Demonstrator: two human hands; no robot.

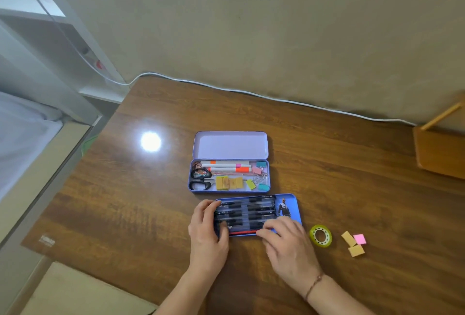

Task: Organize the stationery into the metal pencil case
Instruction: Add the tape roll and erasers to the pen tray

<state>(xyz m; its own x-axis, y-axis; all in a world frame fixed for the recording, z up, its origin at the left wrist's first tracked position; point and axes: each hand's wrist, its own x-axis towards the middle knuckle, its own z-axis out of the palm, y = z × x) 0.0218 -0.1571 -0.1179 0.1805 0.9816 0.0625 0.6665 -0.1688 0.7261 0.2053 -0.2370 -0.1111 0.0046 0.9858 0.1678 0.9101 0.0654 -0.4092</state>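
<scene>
A brown wooden table [327,176] filled most of the view, with a white cable [251,92] running along its far edge by the wall. Near the middle sat the metal pencil case [229,190], lilac, its lid [230,145] thrown back flat; inside lay white markers [226,163], black-handled scissors [200,178], yellow erasers [229,183] and a cluster of binder clips [260,175]. Just in front of it lay a blue tray [292,210] lined with a row of dark pens [246,214] and a red pencil [242,232] along its near edge. The left hand [205,229] gripped the tray's left end, fingers curled over the rim and onto the pens. The right hand [286,236] lay loosely spread over the right half, fingertips pressing down near the red pencil; whether it pinched anything could not be told. The step seemed to be settling the pens before the tray went into the case. Done well, both hands would keep the tray level and the pens flat, so that none rolled out or rode above the rim. Well to the right waited a green tape roll [320,236], and beyond it two tan erasers [352,244] and a pink one [359,238], not yet packed.
</scene>
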